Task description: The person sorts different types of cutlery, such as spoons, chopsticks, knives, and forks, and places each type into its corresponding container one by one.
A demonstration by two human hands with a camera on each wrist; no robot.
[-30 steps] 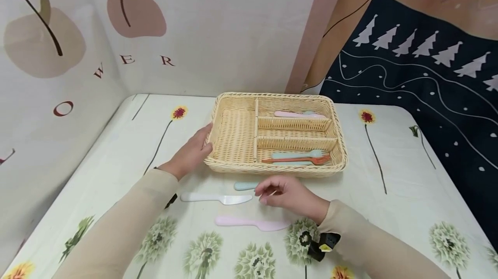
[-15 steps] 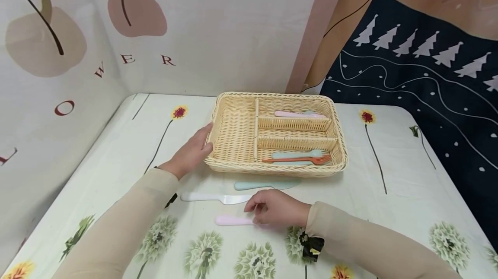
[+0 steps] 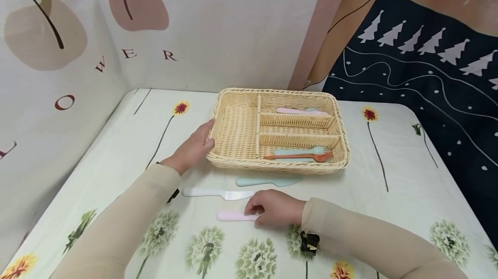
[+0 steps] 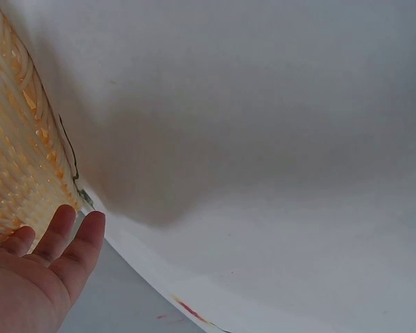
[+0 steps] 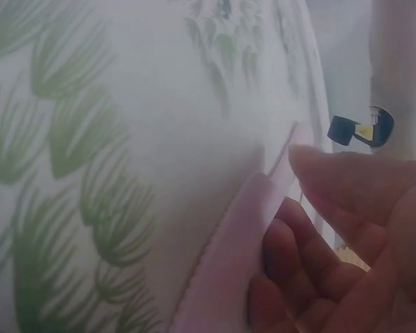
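Pink knife (image 3: 232,216), pinched at the table (image 3: 412,175), nearest the person.
Right grip (image 3: 277,207) pinches it between thumb and fingers near mid-length; left grip (image 3: 191,146), fingers extended, rests against the basket (image 3: 268,165). Expect a light, stiff, smooth part, prone to slide: hold across both edges where handle meets blade, clear of serrations.

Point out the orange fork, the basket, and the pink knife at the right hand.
Orange fork (image 3: 297,156): head view, on the handle.
Basket (image 3: 272,165): head view, on the front rim.
Pink knife (image 3: 232,216): head view, on the handle.
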